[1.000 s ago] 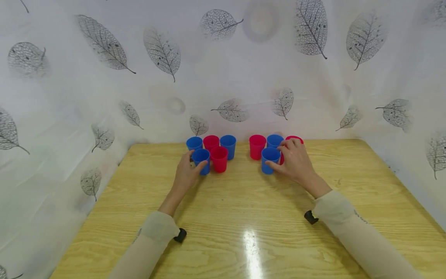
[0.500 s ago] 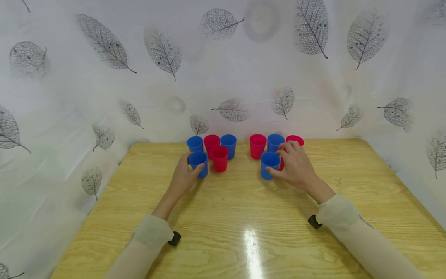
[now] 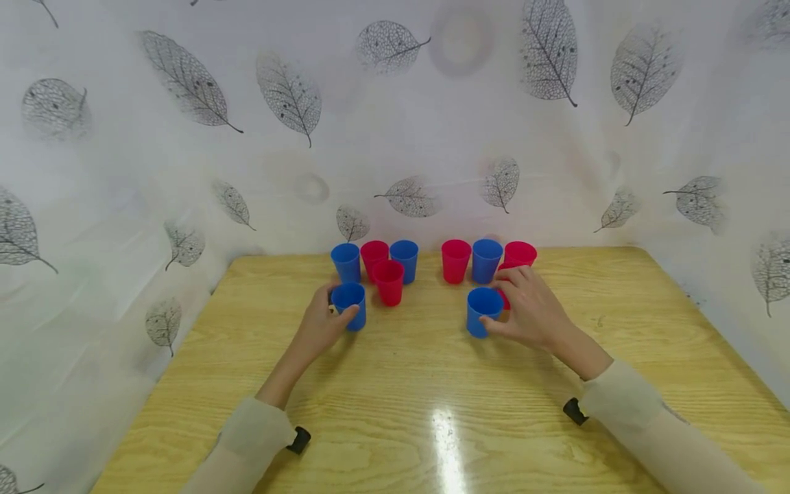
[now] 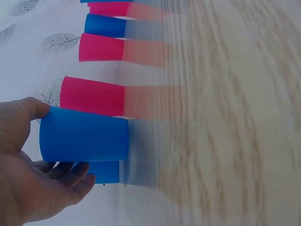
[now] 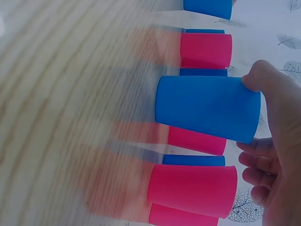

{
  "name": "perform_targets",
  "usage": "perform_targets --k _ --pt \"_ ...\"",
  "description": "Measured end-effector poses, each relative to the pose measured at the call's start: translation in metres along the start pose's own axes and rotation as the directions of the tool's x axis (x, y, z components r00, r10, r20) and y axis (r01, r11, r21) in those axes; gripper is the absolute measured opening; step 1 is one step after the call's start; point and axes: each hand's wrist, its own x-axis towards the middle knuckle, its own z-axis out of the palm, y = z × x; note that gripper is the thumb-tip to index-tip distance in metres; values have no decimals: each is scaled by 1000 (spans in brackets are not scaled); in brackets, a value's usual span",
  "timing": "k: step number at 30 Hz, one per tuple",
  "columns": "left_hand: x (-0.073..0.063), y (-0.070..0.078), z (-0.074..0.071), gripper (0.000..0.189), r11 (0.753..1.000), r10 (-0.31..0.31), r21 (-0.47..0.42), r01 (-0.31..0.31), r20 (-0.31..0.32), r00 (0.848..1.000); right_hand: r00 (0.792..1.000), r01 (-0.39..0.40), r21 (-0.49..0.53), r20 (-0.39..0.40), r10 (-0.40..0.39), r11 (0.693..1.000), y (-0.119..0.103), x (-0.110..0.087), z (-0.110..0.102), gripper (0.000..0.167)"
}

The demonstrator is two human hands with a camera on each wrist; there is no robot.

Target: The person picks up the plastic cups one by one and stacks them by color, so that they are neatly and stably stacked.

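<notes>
In the head view my left hand holds an upright blue cup, thumb on the near side. My right hand grips another upright blue cup between thumb and fingers. The left wrist view shows the blue cup between thumb and fingers, close over the table. In the right wrist view the thumb lies on the blue cup near its rim. Right behind the left cup stands a red cup. Another red cup is mostly hidden by my right hand.
A back row on the wooden table has two groups: blue, red and blue on the left; red, blue and red on the right. A leaf-patterned curtain hangs behind.
Both hands have drawn their blue cups toward the person, away from the other cups. The left one also shifted slightly left. The remaining cups have stayed in place.
</notes>
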Motion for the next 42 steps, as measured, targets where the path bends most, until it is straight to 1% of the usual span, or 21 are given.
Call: perform_targets --k 9,17,23,30,32,35,37,39,42 --pt "-8 5 0 69 999 -36 -29 37 33 999 996 -29 9 82 28 1000 -7 -18 -15 59" --pt "-16 7 3 70 998 -50 -39 52 48 998 995 -23 -7 97 24 1000 -11 -35 -28 56" --pt "-20 7 6 70 995 -47 -81 52 64 997 991 -40 -7 125 40 999 -14 -49 -37 55" --pt "-25 10 8 71 994 -60 -85 67 84 995 985 -70 20 159 65 997 -16 -61 -47 56" --pt "-28 11 9 71 994 -56 -91 63 87 995 983 -85 49 169 76 995 -16 -65 -48 56" --pt "-31 12 11 70 994 -51 -96 59 90 995 976 -123 120 197 97 985 -16 -71 -50 56" --pt "-33 14 12 70 994 -46 -94 54 92 995 967 -162 195 229 115 967 -15 -75 -52 56" --pt "-34 15 13 69 994 -44 -93 53 95 994 957 -197 268 261 126 943 -14 -80 -52 58" --pt "-35 16 15 70 994 -36 -99 46 99 994 952 -229 365 279 128 903 -11 -85 -51 60"
